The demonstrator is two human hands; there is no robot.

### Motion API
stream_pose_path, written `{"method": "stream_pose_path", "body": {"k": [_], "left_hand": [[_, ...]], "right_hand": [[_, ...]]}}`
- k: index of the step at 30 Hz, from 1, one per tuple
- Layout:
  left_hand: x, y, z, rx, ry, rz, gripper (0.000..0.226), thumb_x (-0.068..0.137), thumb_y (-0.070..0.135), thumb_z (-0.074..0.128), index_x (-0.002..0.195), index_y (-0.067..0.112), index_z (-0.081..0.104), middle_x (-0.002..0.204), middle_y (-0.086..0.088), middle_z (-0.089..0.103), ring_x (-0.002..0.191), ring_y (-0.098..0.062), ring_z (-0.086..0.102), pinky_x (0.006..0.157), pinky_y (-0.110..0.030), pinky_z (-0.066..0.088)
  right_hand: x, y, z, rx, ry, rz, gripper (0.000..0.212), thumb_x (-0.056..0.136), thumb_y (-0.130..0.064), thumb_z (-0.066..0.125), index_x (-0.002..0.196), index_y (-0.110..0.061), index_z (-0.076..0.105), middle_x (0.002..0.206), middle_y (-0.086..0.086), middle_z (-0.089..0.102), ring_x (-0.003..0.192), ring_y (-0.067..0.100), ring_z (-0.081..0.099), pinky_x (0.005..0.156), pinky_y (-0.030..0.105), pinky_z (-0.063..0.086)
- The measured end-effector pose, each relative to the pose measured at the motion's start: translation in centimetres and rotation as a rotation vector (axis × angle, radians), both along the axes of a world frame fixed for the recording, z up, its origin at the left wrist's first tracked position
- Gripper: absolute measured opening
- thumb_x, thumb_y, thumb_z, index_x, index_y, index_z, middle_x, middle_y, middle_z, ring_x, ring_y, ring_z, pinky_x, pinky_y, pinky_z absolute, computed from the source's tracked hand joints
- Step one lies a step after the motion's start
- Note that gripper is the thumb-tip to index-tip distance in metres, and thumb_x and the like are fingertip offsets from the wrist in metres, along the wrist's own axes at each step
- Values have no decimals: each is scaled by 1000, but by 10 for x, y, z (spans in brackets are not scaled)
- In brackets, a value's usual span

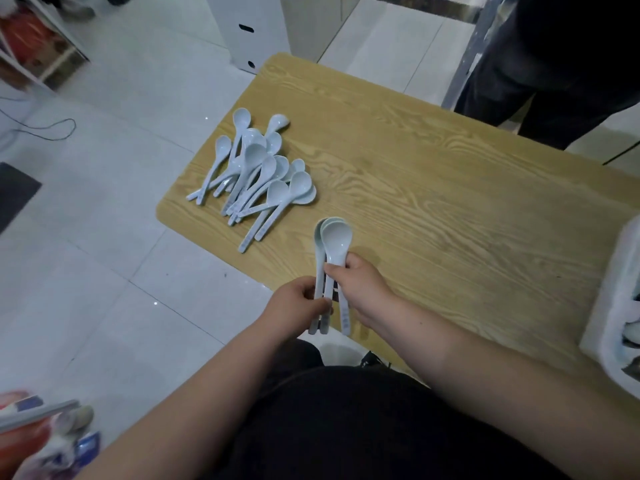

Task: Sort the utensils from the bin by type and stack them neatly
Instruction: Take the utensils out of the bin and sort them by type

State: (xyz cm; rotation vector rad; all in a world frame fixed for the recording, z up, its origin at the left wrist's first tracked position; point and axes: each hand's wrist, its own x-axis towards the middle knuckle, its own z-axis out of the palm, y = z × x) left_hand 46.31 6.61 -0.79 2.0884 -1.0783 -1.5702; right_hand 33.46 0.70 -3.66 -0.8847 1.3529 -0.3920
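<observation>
A small bundle of pale blue soup spoons (334, 237) is held over the near edge of the wooden table (433, 188), bowls pointing away from me. My left hand (299, 304) grips the handles low down. My right hand (360, 285) pinches the same bundle higher up, just below the bowls. A loose pile of several matching spoons (258, 171) lies on the table's left end, handles pointing toward me. A white bin (613, 306) stands at the right edge of view, with a few utensils dimly visible inside.
A person in dark trousers (540, 81) stands at the table's far right corner. A white cabinet (249, 29) sits on the tiled floor beyond the table. A thin cable (52, 129) trails on the floor at left. Colourful packets (45, 434) lie at bottom left.
</observation>
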Motion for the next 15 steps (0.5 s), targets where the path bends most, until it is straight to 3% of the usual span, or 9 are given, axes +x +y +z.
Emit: {"method": "stream_pose_path", "body": {"k": [3, 8, 12, 15], "left_hand": [[25, -16, -11, 29, -35, -64, 16, 84, 19, 68, 91, 33, 71, 81, 4, 74, 78, -19, 72, 78, -38, 59], [83, -57, -37, 75, -49, -166, 24, 84, 23, 74, 105, 35, 74, 94, 7, 73, 88, -11, 70, 87, -36, 57], [133, -97, -56, 101, -93, -259, 26, 81, 22, 78, 106, 28, 74, 92, 4, 73, 82, -15, 72, 84, -39, 60], [164, -131, -68, 79, -221, -460, 22, 80, 24, 78, 102, 22, 71, 91, 1, 70, 83, -17, 68, 75, -34, 56]], "right_hand": [[19, -11, -13, 46, 22, -8, 9, 96, -26, 60, 102, -26, 68, 97, -1, 74, 93, 21, 71, 89, 47, 58], [62, -41, -30, 75, 80, -30, 10, 95, -25, 62, 104, -25, 68, 94, -2, 76, 90, 19, 73, 89, 47, 58], [97, -67, -44, 105, 166, -148, 7, 94, -25, 62, 96, -21, 68, 92, 7, 73, 90, 29, 71, 88, 50, 58], [121, -85, -58, 126, 284, -309, 10, 96, -22, 59, 91, -18, 66, 91, 7, 73, 86, 28, 70, 81, 42, 56]]}}
